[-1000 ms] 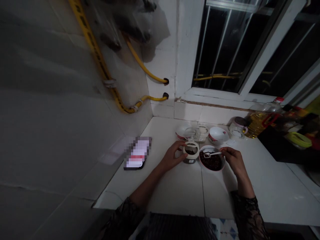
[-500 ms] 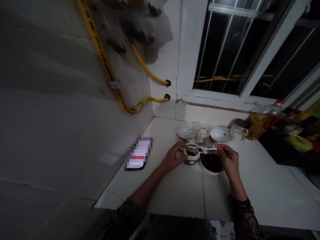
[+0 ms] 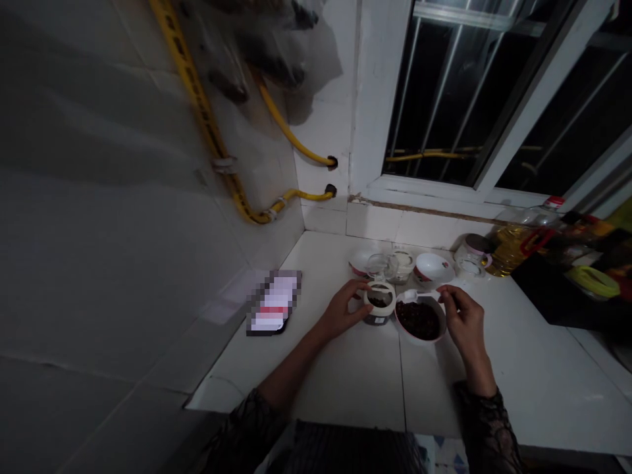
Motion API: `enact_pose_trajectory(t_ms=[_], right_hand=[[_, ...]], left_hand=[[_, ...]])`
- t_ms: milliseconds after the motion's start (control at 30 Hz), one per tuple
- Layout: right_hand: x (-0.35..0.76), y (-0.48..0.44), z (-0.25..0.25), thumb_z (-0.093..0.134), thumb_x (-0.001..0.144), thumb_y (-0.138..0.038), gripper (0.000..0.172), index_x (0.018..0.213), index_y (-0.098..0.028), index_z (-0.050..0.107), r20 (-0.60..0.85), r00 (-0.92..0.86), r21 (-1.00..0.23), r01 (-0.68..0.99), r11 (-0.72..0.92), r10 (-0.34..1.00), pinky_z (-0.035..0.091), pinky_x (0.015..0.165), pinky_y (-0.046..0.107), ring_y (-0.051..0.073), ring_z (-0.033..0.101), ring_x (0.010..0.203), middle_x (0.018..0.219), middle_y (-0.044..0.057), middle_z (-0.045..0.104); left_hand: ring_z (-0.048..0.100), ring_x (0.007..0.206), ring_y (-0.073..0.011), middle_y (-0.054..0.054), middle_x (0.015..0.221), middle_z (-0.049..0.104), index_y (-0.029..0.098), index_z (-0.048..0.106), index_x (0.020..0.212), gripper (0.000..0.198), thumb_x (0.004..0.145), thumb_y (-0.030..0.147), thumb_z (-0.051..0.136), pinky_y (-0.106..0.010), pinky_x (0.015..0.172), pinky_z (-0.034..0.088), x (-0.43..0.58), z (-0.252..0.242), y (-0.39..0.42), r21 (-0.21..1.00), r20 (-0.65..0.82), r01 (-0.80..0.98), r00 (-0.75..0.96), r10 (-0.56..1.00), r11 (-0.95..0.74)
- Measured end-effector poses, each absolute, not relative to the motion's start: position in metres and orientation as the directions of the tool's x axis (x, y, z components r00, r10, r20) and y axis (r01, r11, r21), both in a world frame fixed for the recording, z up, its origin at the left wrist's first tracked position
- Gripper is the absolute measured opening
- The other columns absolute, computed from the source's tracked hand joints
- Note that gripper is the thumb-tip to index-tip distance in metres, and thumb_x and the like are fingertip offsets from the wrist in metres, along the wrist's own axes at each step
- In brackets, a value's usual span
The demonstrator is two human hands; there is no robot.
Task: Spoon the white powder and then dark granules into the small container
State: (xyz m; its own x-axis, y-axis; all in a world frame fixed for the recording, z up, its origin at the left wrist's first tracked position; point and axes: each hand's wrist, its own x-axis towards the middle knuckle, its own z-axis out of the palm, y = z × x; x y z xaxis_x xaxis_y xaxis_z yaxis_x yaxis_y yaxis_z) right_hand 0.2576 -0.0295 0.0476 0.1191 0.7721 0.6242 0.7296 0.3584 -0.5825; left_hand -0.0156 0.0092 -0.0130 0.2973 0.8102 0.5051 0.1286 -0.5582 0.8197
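My left hand [image 3: 348,308] is closed around the side of a small open jar [image 3: 378,318] with a pale rim and some dark contents. Between thumb and fingers, my right hand [image 3: 463,322] pinches the handle of a small white spoon [image 3: 425,295]. The spoon's head is over the left back part of a white bowl [image 3: 423,340], which holds a dark reddish-brown, chunky mixture [image 3: 419,320]. Jar and bowl stand side by side on the counter; the jar's clear lid [image 3: 381,266] appears flipped back behind it.
Behind are another pale-topped jar [image 3: 403,261] and a white bowl [image 3: 433,268]. A lidded jar [image 3: 471,257] and an oil bottle [image 3: 511,247] stand right, beside a black box [image 3: 536,289] of condiments. A phone [image 3: 274,303] lies left, near the tiled wall.
My right hand and the spoon have moved right, from the jar's rim to over the bowl. The dark stuff seen on the spoon before no longer shows. My left hand stays on the jar.
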Motion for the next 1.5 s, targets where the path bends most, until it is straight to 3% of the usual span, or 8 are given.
enact_pose_trajectory(t_ms=[133, 267, 467, 733, 1300, 1500], right_hand=[[0.270, -0.024, 0.041, 0.046, 0.085, -0.037, 0.029, 0.087, -0.019, 0.070, 0.466, 0.118, -0.569, 0.799, 0.195, 0.877, 0.049, 0.063, 0.032, 0.022, 0.065, 0.062, 0.071, 0.007, 0.072], [0.257, -0.023, 0.036, 0.045, 0.084, -0.034, 0.030, 0.085, -0.021, 0.071, 0.397, 0.050, -0.536, 0.823, 0.187, 0.917, 0.049, 0.071, 0.033, 0.024, 0.069, 0.075, 0.083, 0.009, 0.076], [0.254, -0.022, 0.038, 0.048, 0.081, -0.039, 0.031, 0.082, -0.021, 0.072, 0.281, 0.081, -0.690, 0.709, 0.143, 0.956, 0.048, 0.065, 0.032, 0.023, 0.066, 0.064, 0.067, 0.005, 0.073], [0.270, -0.018, 0.039, 0.055, 0.069, -0.046, 0.030, 0.070, -0.020, 0.070, 0.233, 0.271, -0.838, 0.543, 0.052, 0.934, 0.046, 0.069, 0.033, 0.023, 0.063, 0.064, 0.059, 0.004, 0.069], [0.273, -0.018, 0.034, 0.057, 0.066, -0.042, 0.027, 0.069, -0.020, 0.072, 0.182, 0.276, -0.847, 0.531, 0.008, 0.944, 0.046, 0.066, 0.034, 0.023, 0.064, 0.062, 0.057, 0.003, 0.069], [0.273, -0.017, 0.037, 0.061, 0.063, -0.042, 0.026, 0.066, -0.019, 0.071, 0.156, 0.281, -0.893, 0.450, 0.014, 0.947, 0.044, 0.061, 0.031, 0.020, 0.059, 0.057, 0.052, 0.002, 0.066]], left_hand=[[0.059, 0.118, -0.0254, -0.012, 0.126, 0.061, 0.021, 0.060, 0.112, 0.029, 0.085, 0.029, 0.066, -0.033, 0.086, 0.052, -0.016, -0.015, 0.010, 0.810, 0.513, 0.142, 0.303, 0.803, -0.570], [0.059, 0.117, -0.0255, -0.012, 0.124, 0.062, 0.021, 0.060, 0.112, 0.030, 0.085, 0.032, 0.066, -0.033, 0.084, 0.053, -0.016, -0.015, 0.010, 0.806, 0.515, 0.146, 0.305, 0.801, -0.574], [0.059, 0.118, -0.0262, -0.012, 0.124, 0.063, 0.022, 0.060, 0.112, 0.029, 0.085, 0.031, 0.066, -0.034, 0.084, 0.054, -0.016, -0.013, 0.009, 0.809, 0.509, 0.152, 0.304, 0.806, -0.568], [0.059, 0.119, -0.0256, -0.011, 0.124, 0.062, 0.022, 0.060, 0.112, 0.030, 0.085, 0.032, 0.066, -0.033, 0.084, 0.054, -0.016, -0.013, 0.009, 0.805, 0.516, 0.151, 0.298, 0.803, -0.573], [0.059, 0.116, -0.0252, -0.011, 0.124, 0.062, 0.022, 0.059, 0.112, 0.030, 0.085, 0.031, 0.065, -0.033, 0.083, 0.053, -0.015, -0.013, 0.009, 0.804, 0.516, 0.151, 0.306, 0.800, -0.576], [0.059, 0.118, -0.0263, -0.012, 0.125, 0.062, 0.022, 0.060, 0.113, 0.030, 0.085, 0.032, 0.066, -0.034, 0.084, 0.053, -0.015, -0.014, 0.009, 0.806, 0.516, 0.147, 0.298, 0.803, -0.573]])
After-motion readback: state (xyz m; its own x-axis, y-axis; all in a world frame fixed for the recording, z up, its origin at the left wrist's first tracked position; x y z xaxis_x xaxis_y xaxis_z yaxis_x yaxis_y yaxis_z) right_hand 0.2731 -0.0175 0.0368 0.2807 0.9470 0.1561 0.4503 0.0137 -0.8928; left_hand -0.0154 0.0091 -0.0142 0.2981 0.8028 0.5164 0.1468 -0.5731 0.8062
